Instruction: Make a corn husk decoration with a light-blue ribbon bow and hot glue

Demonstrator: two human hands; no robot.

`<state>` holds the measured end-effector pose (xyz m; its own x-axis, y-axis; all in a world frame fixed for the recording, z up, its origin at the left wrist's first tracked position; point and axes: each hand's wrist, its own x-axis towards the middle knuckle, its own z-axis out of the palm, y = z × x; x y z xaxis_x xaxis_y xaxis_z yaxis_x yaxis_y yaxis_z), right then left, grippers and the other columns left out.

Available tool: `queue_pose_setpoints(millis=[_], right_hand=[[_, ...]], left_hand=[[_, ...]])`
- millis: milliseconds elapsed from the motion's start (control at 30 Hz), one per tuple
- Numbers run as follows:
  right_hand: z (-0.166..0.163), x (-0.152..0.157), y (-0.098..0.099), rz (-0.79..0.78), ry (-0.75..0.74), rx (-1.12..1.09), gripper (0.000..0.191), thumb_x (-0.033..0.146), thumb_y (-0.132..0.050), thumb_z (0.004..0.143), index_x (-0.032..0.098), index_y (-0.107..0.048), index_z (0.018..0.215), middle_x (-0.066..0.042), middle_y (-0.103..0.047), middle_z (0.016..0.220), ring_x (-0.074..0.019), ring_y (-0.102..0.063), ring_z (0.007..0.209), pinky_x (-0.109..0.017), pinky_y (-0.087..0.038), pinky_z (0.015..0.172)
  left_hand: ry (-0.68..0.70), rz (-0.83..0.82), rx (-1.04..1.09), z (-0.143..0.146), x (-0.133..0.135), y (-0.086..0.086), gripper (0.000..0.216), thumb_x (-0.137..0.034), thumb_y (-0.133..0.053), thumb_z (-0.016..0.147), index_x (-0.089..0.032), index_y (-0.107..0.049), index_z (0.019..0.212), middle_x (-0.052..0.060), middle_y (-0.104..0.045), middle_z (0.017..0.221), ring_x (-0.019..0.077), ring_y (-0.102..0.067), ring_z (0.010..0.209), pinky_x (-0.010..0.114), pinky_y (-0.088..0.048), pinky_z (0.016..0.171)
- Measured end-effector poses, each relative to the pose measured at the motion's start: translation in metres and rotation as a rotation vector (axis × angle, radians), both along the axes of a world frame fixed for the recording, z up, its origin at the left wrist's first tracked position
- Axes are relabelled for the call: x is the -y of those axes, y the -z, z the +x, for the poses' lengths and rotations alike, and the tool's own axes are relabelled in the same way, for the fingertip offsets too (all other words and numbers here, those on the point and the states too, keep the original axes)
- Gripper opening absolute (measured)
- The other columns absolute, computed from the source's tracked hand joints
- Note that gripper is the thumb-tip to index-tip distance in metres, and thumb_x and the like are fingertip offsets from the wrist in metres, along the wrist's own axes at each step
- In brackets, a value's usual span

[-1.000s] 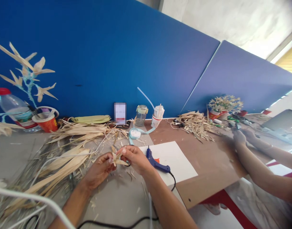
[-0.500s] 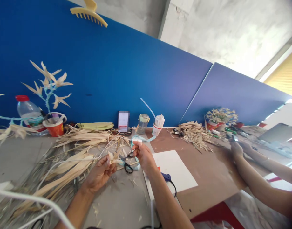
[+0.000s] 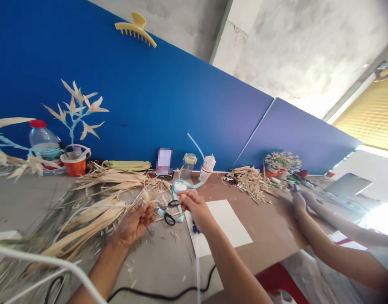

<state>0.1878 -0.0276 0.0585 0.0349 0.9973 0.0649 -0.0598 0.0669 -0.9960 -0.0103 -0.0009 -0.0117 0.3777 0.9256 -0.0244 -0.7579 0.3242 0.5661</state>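
Left hand (image 3: 135, 221) pinched, fingers (image 3: 147, 217) curled; right hand (image 3: 196, 207) apart, back upward; forearms (image 3: 107, 264) converging forward

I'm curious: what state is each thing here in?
Left hand, pinching pale husk
Right hand, fingers together, hold unclear
Scissors, lying down, handles spread
Light-blue tape, partly unrolled
Phone, standing, screen lit
Red-capped bottle, closed
Clear jar, lidded
White paper, lying flat

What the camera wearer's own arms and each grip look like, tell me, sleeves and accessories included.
The left grip and right grip are ordinary bare human hands, with no gloves, rings or marking that I can make out. The left forearm and right forearm are uncovered as far as the view reaches: no sleeve, watch or bracelet shows.
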Motion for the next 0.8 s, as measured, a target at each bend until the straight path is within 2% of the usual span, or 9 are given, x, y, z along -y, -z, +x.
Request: queue_pose_setpoints(millis=[133,267,467,700,800], right_hand=[[-0.038,-0.011,0.000,-0.033,-0.087,0.014,0.026,0.039,-0.066,0.069,0.017,-0.066,0.083,0.002,-0.057,0.063,-0.0090,-0.045,0.053,-0.024,-0.035,0.054],[-0.060,-0.028,-0.002,-0.062,-0.162,0.022,0.022,0.039,-0.064,0.067,0.018,-0.060,0.069,0.005,-0.051,0.056,-0.0072,-0.040,0.047,-0.023,-0.028,0.048],[-0.061,-0.035,0.001,-0.028,-0.141,0.185,0.022,0.034,-0.062,0.069,0.019,-0.053,0.057,0.007,-0.044,0.048,-0.0073,-0.035,0.046,-0.022,-0.026,0.047],[-0.065,-0.035,0.000,-0.006,-0.077,0.231,0.020,0.029,-0.059,0.069,0.019,-0.050,0.054,0.007,-0.043,0.049,-0.0077,-0.033,0.048,-0.022,-0.027,0.049],[-0.066,-0.034,0.000,0.006,-0.069,0.219,0.018,0.029,-0.059,0.069,0.019,-0.052,0.055,0.006,-0.043,0.049,-0.0087,-0.035,0.049,-0.023,-0.027,0.050]], left_hand=[[-0.032,-0.059,-0.042,-0.001,0.000,0.002,0.033,-0.020,-0.089,0.054,-0.014,-0.059,0.066,-0.003,-0.059,0.061,0.0062,-0.051,0.051,0.021,-0.054,0.055],[-0.027,-0.045,-0.036,-0.002,0.000,0.002,0.028,-0.016,-0.087,0.057,-0.014,-0.062,0.069,-0.003,-0.061,0.059,0.0052,-0.050,0.046,0.023,-0.057,0.056],[-0.068,-0.139,-0.094,-0.002,0.000,0.003,0.019,-0.009,-0.078,0.067,-0.014,-0.061,0.075,0.001,-0.068,0.067,0.0123,-0.064,0.056,0.028,-0.060,0.060],[-0.079,-0.164,-0.088,-0.003,-0.001,0.005,0.019,-0.009,-0.079,0.065,-0.015,-0.064,0.074,0.002,-0.071,0.070,0.0124,-0.064,0.056,0.028,-0.058,0.060],[-0.065,-0.169,-0.073,-0.003,-0.001,0.003,0.019,-0.009,-0.079,0.065,-0.016,-0.063,0.071,0.000,-0.068,0.065,0.0111,-0.061,0.053,0.026,-0.057,0.057]])
